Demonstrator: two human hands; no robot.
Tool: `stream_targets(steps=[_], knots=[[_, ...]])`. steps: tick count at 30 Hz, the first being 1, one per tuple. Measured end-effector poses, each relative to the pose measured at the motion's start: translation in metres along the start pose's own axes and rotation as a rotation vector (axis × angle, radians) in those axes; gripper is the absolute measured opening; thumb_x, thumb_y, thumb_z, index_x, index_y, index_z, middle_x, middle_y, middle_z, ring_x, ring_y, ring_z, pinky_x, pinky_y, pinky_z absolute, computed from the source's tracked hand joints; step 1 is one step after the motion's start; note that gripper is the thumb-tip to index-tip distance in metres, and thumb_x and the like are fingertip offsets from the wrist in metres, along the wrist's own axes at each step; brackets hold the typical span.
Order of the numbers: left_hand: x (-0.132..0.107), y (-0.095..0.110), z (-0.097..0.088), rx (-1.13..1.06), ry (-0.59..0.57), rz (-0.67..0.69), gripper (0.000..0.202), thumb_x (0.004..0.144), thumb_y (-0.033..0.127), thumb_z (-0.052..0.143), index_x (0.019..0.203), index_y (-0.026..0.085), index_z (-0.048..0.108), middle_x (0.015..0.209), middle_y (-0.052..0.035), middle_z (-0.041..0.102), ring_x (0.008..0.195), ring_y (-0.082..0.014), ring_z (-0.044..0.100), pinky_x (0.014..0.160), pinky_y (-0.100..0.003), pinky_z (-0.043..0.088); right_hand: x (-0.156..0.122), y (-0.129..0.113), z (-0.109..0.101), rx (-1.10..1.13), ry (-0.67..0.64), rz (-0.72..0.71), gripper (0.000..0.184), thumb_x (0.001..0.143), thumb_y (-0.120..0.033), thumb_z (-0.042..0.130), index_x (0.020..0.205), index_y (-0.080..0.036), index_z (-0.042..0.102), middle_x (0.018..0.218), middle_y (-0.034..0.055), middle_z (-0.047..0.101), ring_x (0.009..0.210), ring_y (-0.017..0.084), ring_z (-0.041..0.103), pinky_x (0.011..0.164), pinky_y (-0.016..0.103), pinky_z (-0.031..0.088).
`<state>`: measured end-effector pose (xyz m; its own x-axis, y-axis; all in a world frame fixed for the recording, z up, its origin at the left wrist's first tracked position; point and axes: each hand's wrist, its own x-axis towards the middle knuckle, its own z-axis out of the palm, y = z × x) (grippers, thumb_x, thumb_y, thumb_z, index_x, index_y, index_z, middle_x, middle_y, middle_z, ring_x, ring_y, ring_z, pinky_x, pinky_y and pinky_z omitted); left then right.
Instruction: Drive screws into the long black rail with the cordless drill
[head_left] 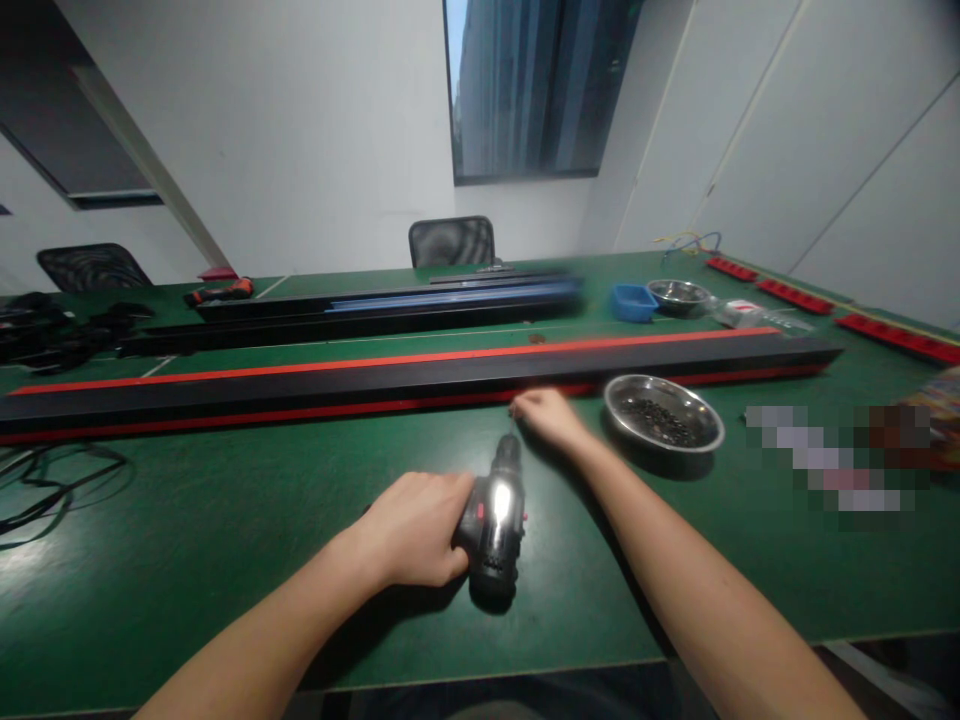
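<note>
1. I use the long black bar with red edges (420, 380) as my landmark; it lies across the green surface (225, 540).
2. My left hand (424, 525) is wrapped around the grip of a drill (496, 530). The drill is on the near side of the bar, its chuck pointing towards it.
3. My right hand (547, 415) is at the bar's near edge, just ahead of the chuck. I see its fingertips drawn together, but whether they pinch anything is too small for me to tell.
4. Close to the bar's near edge, right of that hand, I have a steel bowl (707, 436) with small dark pieces (660, 423) in it.
5. Beyond the bar I see dark channels (300, 332) lying roughly along it, and, towards its right end, a blue tray (634, 312) beside a second metal bowl (679, 300).
6. Near the bar's left end, on the near side, lie black cables (64, 470).
</note>
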<state>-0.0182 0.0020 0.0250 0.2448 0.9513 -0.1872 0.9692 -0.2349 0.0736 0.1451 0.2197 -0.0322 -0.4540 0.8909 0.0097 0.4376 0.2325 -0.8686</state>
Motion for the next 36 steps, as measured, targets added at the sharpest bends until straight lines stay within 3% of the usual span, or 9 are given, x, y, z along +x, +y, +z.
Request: stream_targets(steps=[4,8,15,27,36], knots=[[0.0,0.001,-0.002,0.006,-0.006,-0.012,0.026,0.079,0.04,0.059,0.099,0.024,0.053,0.096,-0.0092,0.07,0.085,-0.0331,0.07,0.072,-0.042,0.053,0.0,-0.001,0.001,-0.038,0.03,0.032,0.022,0.09,-0.023,0.059,0.082,-0.013,0.077,0.086,0.0092,0.077,0.081,0.019,0.069,0.075,0.026,0.047],[0.0,0.0,-0.001,0.004,0.01,0.005,0.026,0.079,0.039,0.058,0.099,0.024,0.052,0.096,-0.0089,0.07,0.083,-0.0337,0.069,0.069,-0.042,0.052,-0.004,-0.006,-0.001,0.005,0.061,0.034,0.015,0.09,-0.017,0.063,0.09,-0.011,0.077,0.091,0.01,0.077,0.081,0.016,0.068,0.076,0.023,0.048],[0.0,-0.004,0.004,-0.008,0.048,0.026,0.026,0.076,0.039,0.058,0.097,0.025,0.05,0.094,-0.0071,0.069,0.082,-0.0333,0.069,0.067,-0.041,0.05,-0.008,-0.01,-0.003,0.107,0.042,0.116,0.019,0.094,-0.022,0.062,0.093,-0.01,0.076,0.088,0.011,0.076,0.056,0.01,0.057,0.052,0.021,0.042],[0.0,-0.003,0.006,-0.019,0.045,0.025,0.027,0.076,0.038,0.058,0.098,0.024,0.05,0.095,-0.0072,0.069,0.083,-0.032,0.068,0.068,-0.039,0.048,-0.003,-0.011,-0.002,0.064,0.064,0.168,0.022,0.093,-0.023,0.066,0.083,-0.008,0.076,0.078,0.0104,0.074,0.052,0.009,0.055,0.049,0.019,0.04],[0.0,-0.004,0.005,-0.012,0.041,0.02,0.027,0.076,0.039,0.057,0.098,0.025,0.05,0.095,-0.0072,0.069,0.083,-0.0322,0.068,0.067,-0.039,0.047,-0.004,-0.012,-0.003,0.095,0.048,0.177,0.019,0.093,-0.023,0.067,0.09,-0.007,0.077,0.082,0.0112,0.075,0.053,0.009,0.055,0.05,0.02,0.041]])
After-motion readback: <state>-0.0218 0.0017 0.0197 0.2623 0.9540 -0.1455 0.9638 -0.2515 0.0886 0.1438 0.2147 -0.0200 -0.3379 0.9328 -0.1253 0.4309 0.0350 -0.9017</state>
